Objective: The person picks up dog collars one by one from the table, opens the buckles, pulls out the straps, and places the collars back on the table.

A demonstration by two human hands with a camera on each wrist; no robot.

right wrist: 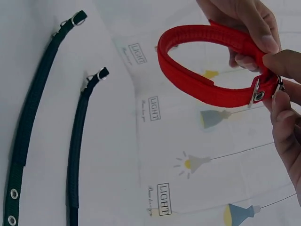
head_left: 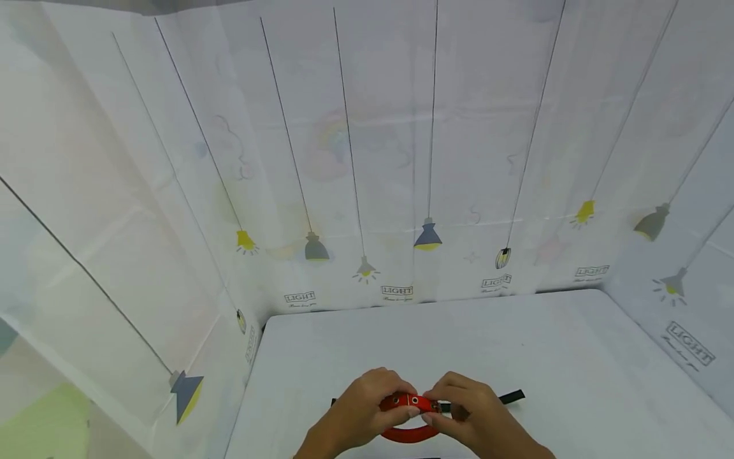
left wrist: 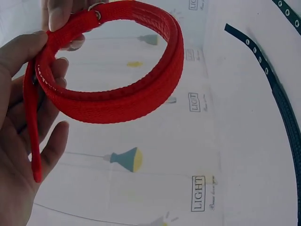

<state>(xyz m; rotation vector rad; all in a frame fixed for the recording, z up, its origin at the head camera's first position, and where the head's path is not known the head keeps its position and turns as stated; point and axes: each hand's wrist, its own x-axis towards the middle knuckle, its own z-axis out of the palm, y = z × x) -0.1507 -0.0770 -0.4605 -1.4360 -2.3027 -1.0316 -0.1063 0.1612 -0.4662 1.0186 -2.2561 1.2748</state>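
Note:
A red pet collar (head_left: 410, 435), bent round into a loop, is held up between both hands near the table's front. My left hand (head_left: 367, 408) pinches the strap between thumb and fingers where its eyelets show. Close beside it, my right hand (head_left: 473, 411) grips the collar at the buckle (right wrist: 254, 94), its fingertips partly covering the metal. In the left wrist view, the strap's tail (left wrist: 33, 141) hangs down across the left palm. A metal D-ring (left wrist: 96, 12) sits near the right fingertips.
Two dark green collars, one longer (right wrist: 35, 99) and one shorter (right wrist: 80, 136) in the right wrist view, lie stretched out on the white table (head_left: 321, 357). Behind the table hangs a white sheet (head_left: 378, 191) printed with lamps, and it continues along both sides.

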